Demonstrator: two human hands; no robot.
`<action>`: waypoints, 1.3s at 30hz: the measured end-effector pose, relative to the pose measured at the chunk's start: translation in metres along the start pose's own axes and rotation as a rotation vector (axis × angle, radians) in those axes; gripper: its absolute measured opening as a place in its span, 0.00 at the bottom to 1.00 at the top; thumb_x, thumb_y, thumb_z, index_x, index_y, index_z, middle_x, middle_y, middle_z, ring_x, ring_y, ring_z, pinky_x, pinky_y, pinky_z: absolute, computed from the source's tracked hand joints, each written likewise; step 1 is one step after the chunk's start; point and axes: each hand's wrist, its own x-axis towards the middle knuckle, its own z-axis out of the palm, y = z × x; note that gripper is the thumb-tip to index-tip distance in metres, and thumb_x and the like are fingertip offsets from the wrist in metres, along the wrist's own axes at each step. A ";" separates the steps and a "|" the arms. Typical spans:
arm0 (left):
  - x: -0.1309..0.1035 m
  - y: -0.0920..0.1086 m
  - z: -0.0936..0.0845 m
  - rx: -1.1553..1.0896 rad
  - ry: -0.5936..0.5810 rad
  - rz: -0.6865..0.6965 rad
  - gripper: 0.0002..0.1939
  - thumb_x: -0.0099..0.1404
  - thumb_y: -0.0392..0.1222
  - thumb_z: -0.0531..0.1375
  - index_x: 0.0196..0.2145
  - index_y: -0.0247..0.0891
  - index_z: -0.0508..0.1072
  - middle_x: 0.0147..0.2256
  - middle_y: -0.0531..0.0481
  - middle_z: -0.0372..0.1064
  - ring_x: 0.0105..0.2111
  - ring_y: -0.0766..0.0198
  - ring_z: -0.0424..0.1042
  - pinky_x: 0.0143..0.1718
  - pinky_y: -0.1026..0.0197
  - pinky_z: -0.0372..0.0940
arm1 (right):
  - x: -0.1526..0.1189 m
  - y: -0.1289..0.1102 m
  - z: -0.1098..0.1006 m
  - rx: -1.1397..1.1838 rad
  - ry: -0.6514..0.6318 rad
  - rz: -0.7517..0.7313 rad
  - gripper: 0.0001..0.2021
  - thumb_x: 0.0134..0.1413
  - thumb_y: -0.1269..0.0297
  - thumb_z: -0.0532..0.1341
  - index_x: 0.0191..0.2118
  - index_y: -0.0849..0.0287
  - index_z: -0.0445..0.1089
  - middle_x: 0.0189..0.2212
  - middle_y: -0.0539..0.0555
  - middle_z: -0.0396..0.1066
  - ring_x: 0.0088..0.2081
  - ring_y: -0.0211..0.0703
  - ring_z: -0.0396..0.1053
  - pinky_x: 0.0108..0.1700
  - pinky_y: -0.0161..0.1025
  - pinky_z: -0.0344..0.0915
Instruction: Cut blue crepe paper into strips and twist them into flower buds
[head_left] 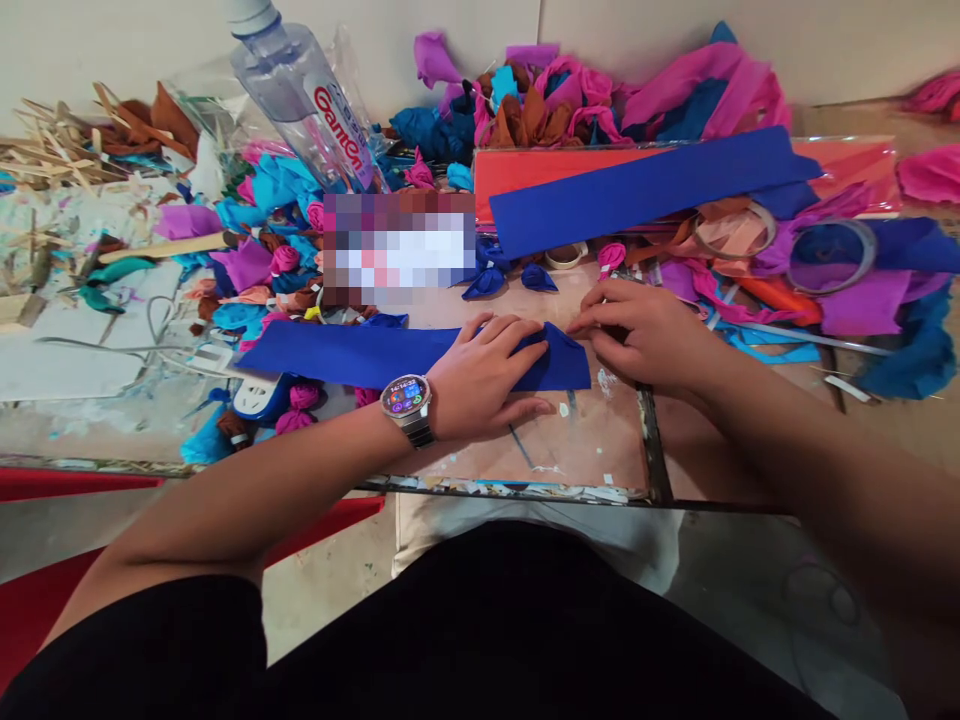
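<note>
A long dark-blue strip [337, 352], which looks like crepe paper, lies across the worktable in front of me. My left hand [486, 372], with a watch [406, 396] on its wrist, rests flat on the strip with its fingers apart. At the strip's right end, the upper edge is folded down into a slanted corner. My right hand [641, 330] pinches at that corner, its fingertips together; its other fingers are curled. Small folded blue pieces [486, 280] lie just beyond the strip. A second blue strip [637, 195] lies farther back on a red packet [855, 170].
A tilted clear bottle [300, 100] stands at the back left. Wooden sticks [60, 150] are heaped at far left. A power strip [259, 397] sits near my left forearm. Tape rolls [832, 255] and coloured scraps [862, 300] lie on the right. One patch is pixelated.
</note>
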 end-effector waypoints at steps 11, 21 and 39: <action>0.001 -0.005 0.006 -0.053 0.011 -0.018 0.41 0.76 0.72 0.56 0.70 0.36 0.72 0.74 0.31 0.62 0.74 0.36 0.60 0.76 0.30 0.54 | -0.001 0.001 0.010 0.020 -0.031 -0.079 0.12 0.69 0.63 0.64 0.50 0.51 0.87 0.47 0.60 0.80 0.49 0.56 0.78 0.53 0.54 0.76; 0.005 -0.013 0.008 -0.128 0.090 -0.006 0.38 0.76 0.68 0.58 0.68 0.35 0.73 0.71 0.32 0.66 0.73 0.36 0.62 0.74 0.30 0.58 | 0.001 0.000 0.012 0.047 -0.019 -0.153 0.12 0.69 0.64 0.65 0.50 0.48 0.87 0.53 0.59 0.82 0.53 0.60 0.79 0.58 0.62 0.75; 0.009 -0.020 0.008 -0.235 0.151 0.035 0.36 0.77 0.65 0.58 0.64 0.29 0.77 0.64 0.33 0.75 0.70 0.38 0.68 0.73 0.34 0.62 | 0.001 -0.005 0.010 0.043 -0.028 -0.140 0.13 0.69 0.64 0.64 0.50 0.48 0.86 0.55 0.55 0.84 0.53 0.59 0.78 0.59 0.61 0.75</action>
